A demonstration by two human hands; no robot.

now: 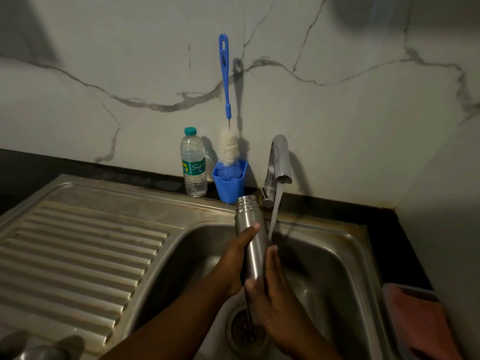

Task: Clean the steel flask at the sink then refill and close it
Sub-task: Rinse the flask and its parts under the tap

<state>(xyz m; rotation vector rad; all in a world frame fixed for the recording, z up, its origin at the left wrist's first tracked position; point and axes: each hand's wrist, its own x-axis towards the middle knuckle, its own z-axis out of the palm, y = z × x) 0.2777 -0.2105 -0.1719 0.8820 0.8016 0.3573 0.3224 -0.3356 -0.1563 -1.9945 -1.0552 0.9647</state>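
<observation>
Head view, looking down on a stainless-steel sink: a person holds an uncapped steel flask over the basin, its threaded mouth up and tilted slightly away, just left of the stream of water running from the chrome tap. The stream falls beside the flask body rather than into its mouth and meets the fingertips of the right hand.

The left hand wraps the flask at mid-body from the left, its thumb lying across the front, a closed grip on the steel. The right hand clasps the lower part of the flask from the right, fingers extended up along its side and thumb pressed to the base, also gripping it. A thin trickle runs down from the hands to the drain below.

At the back of the dark table, against the veined marble wall, stand a clear plastic water bottle with a green cap and, just beside it on the right, a blue holder cup. A long blue-handled bottle brush stands in the cup, bristles down, its handle leaning on the wall. The ribbed draining board stretches to the left of the basin. At the lower right edge lies a pink cloth, on what looks like a lidded container.
</observation>
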